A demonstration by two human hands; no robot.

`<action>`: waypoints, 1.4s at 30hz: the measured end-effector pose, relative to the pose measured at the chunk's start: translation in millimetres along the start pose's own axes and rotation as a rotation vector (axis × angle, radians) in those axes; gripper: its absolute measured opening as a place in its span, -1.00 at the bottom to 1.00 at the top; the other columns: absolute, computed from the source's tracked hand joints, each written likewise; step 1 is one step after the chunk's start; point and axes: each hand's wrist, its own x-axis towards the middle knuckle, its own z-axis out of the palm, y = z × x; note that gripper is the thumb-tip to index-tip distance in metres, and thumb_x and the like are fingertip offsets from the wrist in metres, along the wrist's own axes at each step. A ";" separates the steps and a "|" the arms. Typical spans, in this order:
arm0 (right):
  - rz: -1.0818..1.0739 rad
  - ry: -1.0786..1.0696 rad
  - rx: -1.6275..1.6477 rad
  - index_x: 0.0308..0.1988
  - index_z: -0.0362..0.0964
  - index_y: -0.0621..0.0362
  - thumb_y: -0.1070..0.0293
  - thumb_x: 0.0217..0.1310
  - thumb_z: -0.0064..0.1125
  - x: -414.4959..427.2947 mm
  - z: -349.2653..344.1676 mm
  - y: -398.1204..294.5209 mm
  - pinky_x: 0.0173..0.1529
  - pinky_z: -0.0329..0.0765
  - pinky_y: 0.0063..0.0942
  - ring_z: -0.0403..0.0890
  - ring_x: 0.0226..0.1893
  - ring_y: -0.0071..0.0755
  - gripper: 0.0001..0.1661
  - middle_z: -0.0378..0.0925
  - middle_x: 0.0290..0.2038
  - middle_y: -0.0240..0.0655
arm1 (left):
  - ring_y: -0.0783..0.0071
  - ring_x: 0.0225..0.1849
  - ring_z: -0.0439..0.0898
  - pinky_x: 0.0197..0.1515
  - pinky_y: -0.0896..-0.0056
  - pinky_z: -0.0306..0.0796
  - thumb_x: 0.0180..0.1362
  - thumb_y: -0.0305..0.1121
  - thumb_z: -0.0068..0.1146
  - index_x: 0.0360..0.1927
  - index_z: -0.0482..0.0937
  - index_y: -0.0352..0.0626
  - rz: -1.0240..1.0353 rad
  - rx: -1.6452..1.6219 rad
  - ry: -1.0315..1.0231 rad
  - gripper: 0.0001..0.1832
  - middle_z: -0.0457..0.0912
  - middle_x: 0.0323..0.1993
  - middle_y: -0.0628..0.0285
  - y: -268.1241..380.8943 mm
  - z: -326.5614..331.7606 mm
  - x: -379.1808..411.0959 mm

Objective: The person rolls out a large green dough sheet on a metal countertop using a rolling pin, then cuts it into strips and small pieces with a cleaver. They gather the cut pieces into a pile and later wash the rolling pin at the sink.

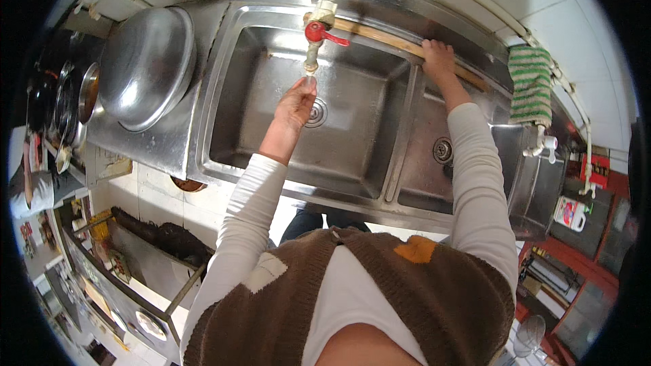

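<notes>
My left hand (296,104) is raised over the large stainless-steel sink basin (346,152), its fingertips at the outlet of a tap (311,58) with a red lever handle (316,32). Something pale shows between those fingertips and the spout; whether it is water or a nozzle I cannot tell. A long wooden stick (379,34) lies along the back ledge of the sink. My right hand (438,62) has its fingers curled over this stick, above the divider between the two basins.
A large metal basin (147,66) rests upside down on the counter at left, near stacked pans (89,92). A green-striped cloth (530,84) hangs on the wall pipe at right, above a second tap (546,146). The smaller sink basin (419,162) adjoins the large one.
</notes>
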 end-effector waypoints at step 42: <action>-0.546 -0.192 0.663 -0.21 0.46 0.04 -0.05 0.16 0.13 14.5 -119.3 -285.8 -0.24 0.56 -0.06 0.65 -0.32 0.03 -0.60 0.61 -0.39 -0.11 | 0.12 -0.48 0.48 -0.15 -0.12 0.38 0.32 0.19 -0.17 -0.67 0.27 -0.07 0.595 -0.312 0.472 -0.39 0.38 -0.70 0.15 173.7 -79.7 -63.9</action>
